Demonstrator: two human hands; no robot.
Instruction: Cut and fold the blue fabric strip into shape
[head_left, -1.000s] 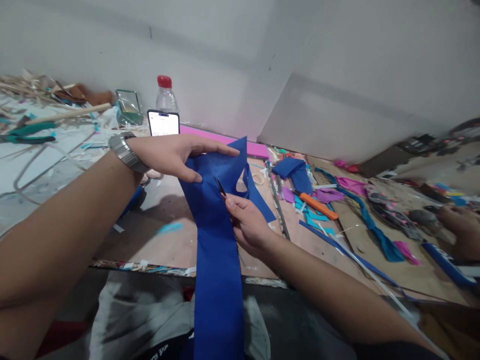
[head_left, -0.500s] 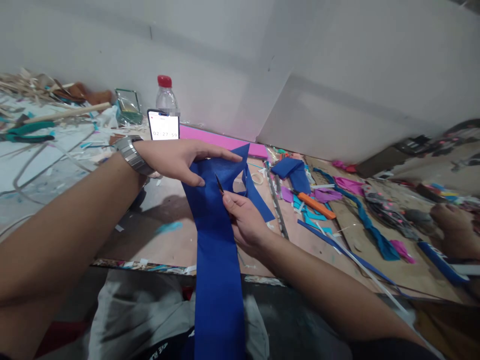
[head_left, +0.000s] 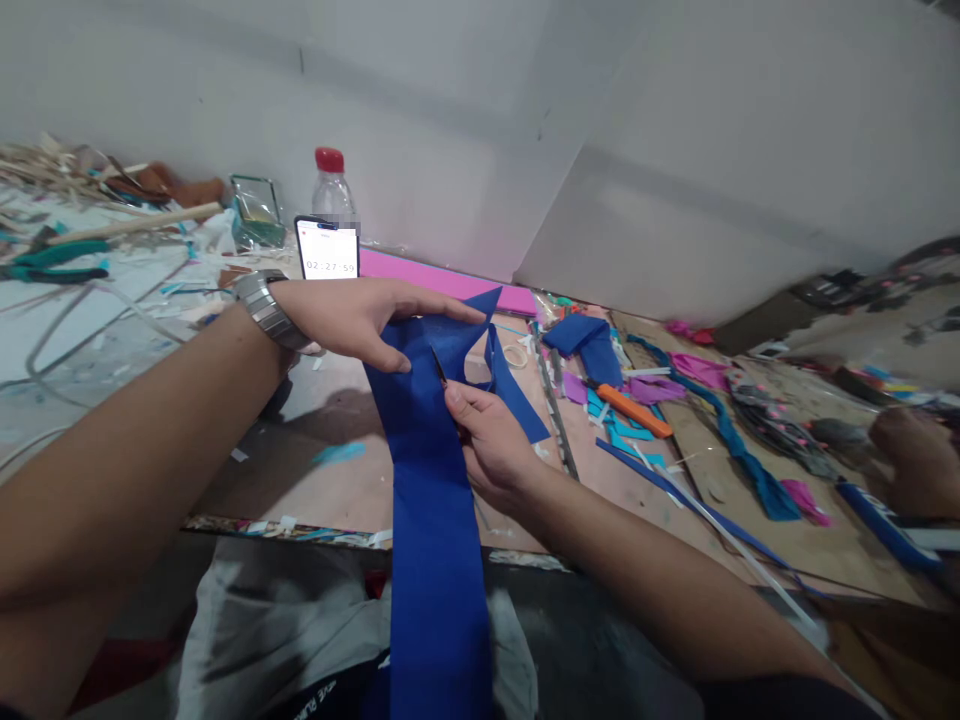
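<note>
A wide blue strip of cloth-like material [head_left: 431, 500] runs from the tabletop down over the table edge toward my lap. My left hand [head_left: 367, 315] lies flat across its upper part, thumb and fingers stretched apart, pressing it. With its fingers closed, my right hand [head_left: 491, 430] pinches a thin dark pointed blade [head_left: 438, 366] whose tip rests over the blue material; its handle is hidden in the hand. To the right of the strip, a narrower blue piece [head_left: 521, 400] angles down across the table.
Behind my left wrist stand a phone [head_left: 328, 250] with a timer and a red-capped bottle [head_left: 330, 185]. Green-handled pliers [head_left: 60, 262] lie among scraps at left. An orange cutter [head_left: 634, 410] and folded blue material [head_left: 585, 345] lie at right. Another person's hand [head_left: 915, 455] is at far right.
My hands and the blue strip have hardly moved. At the far right, the other person's hand has shifted slightly and is blurred.
</note>
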